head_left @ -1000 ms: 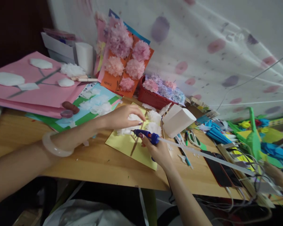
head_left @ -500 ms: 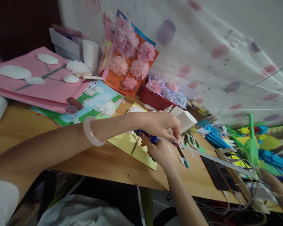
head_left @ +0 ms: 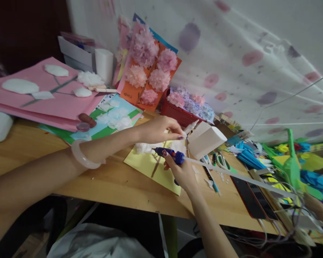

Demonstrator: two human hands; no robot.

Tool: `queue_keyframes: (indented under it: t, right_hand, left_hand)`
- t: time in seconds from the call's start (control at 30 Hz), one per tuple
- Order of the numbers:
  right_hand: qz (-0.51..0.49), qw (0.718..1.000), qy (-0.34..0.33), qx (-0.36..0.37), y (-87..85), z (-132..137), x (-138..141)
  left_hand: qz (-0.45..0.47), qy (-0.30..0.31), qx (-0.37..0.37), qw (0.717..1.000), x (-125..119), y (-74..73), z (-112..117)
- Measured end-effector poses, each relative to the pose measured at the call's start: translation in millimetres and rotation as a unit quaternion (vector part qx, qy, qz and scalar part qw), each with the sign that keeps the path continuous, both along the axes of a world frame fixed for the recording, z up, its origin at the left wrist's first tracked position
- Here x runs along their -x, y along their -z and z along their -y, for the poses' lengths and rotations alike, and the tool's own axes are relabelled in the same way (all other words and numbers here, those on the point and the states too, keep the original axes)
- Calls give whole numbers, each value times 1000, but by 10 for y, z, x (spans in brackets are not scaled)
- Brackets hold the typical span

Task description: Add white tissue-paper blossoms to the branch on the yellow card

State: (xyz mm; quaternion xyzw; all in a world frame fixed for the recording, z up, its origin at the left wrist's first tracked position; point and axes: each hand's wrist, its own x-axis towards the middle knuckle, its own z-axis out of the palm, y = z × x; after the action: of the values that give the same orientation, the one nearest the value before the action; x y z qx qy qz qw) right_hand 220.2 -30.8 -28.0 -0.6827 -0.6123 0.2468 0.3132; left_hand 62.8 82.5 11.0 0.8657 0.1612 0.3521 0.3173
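A yellow card (head_left: 148, 168) lies on the wooden table (head_left: 110, 182) with white tissue flowers (head_left: 146, 147) and a brown stem on it. My right hand (head_left: 180, 173) grips a blue glue gun (head_left: 169, 154), its nozzle pointing left over the card and a long clear glue stick (head_left: 231, 175) trailing right. My left hand (head_left: 157, 129), a pale bangle on its wrist, reaches across above the card with fingertips pinched on a small white tissue piece (head_left: 183, 134) beside a white block (head_left: 206, 139).
Pink card (head_left: 43, 96) with white shapes and a green-blue picture (head_left: 110, 120) lie at the left. An orange board of pink tissue flowers (head_left: 150, 71) leans behind a red basket (head_left: 177, 113). Pens, scissors (head_left: 220, 159), a phone (head_left: 249, 195) and coloured paper clutter the right.
My left hand drew back from the far right, beyond the glue gun, to above the card by the white block. The right hand and glue gun stayed nearly still.
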Motion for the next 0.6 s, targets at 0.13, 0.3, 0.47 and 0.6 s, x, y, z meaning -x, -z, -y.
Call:
queue_keyframes:
  t: [0.13,0.3,0.47,0.6]
  right_hand:
    - [-5,1000,4,-9,70,-3,-41]
    - [9,1000,12,-10,139,-21,-112]
    - [-7,1000,3,-5,91,1,-64]
    - [-29,999,8,10,49,18,6]
  left_hand:
    - [-20,-120,-21,992,246,423,-121]
    - [-5,-175,-32,984,345,706,-144]
    - [24,-220,33,975,311,771,-192]
    - [-1,-192,125,973,302,819,-215]
